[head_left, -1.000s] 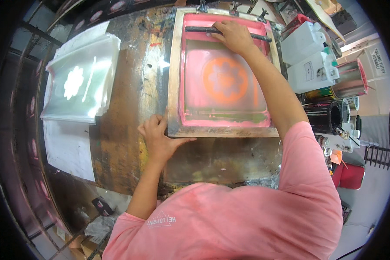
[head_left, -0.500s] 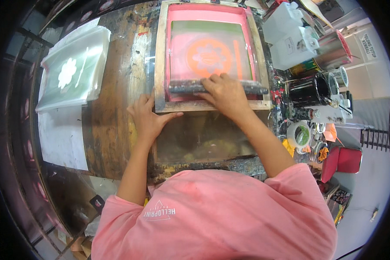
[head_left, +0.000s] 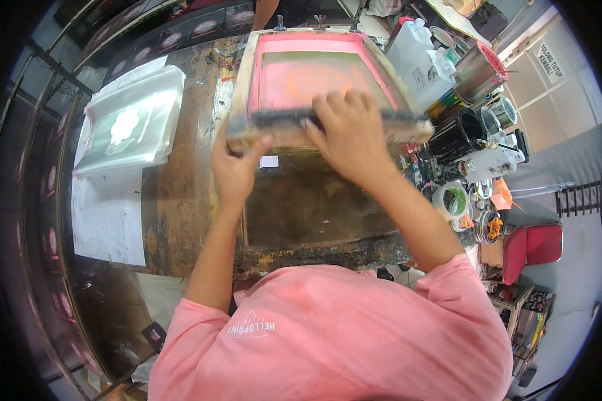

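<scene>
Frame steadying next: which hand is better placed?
Probably the left hand: it grips the wooden frame at its near-left corner. The right hand looks less free, as it holds the black squeegee across the frame's near end.

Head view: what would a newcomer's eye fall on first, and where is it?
First, the pink-lined wooden frame at the upper middle, its near left corner in the left grip, the right grip on a dark bar along its near edge. Next, the glossy stack of clear sheets with a white flower, on the left of the table. Then perhaps the red chair at the right.
</scene>
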### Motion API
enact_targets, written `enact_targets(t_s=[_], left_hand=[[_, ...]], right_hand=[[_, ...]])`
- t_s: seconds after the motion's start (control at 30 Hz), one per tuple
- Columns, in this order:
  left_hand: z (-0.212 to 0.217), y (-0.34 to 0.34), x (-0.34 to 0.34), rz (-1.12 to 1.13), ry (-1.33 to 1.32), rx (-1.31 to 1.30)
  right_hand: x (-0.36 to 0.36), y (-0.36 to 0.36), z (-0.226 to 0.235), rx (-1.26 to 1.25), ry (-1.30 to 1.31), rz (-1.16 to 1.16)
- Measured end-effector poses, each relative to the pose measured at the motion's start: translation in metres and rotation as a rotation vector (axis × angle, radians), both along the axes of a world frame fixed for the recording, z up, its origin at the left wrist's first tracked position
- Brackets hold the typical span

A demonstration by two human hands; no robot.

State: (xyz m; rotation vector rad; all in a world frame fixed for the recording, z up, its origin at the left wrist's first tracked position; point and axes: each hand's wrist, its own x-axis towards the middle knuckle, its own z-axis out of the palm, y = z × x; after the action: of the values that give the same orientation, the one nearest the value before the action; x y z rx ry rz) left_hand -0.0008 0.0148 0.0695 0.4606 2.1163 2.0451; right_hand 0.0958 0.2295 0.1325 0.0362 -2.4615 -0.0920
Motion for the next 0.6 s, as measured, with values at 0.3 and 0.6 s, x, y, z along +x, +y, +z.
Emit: enact_targets(t_s=[0.3, 0.6], left_hand=[[-0.036, 0.021, 0.014, 0.081, 0.724, -1.231], [0.001, 0.046, -0.046, 0.101, 0.696, -0.646]], right_hand=[[-0.099, 0.051, 0.137, -0.078, 0.178, 0.092], [-0.133, 0.065, 0.181, -0.138, 0.132, -0.006]])
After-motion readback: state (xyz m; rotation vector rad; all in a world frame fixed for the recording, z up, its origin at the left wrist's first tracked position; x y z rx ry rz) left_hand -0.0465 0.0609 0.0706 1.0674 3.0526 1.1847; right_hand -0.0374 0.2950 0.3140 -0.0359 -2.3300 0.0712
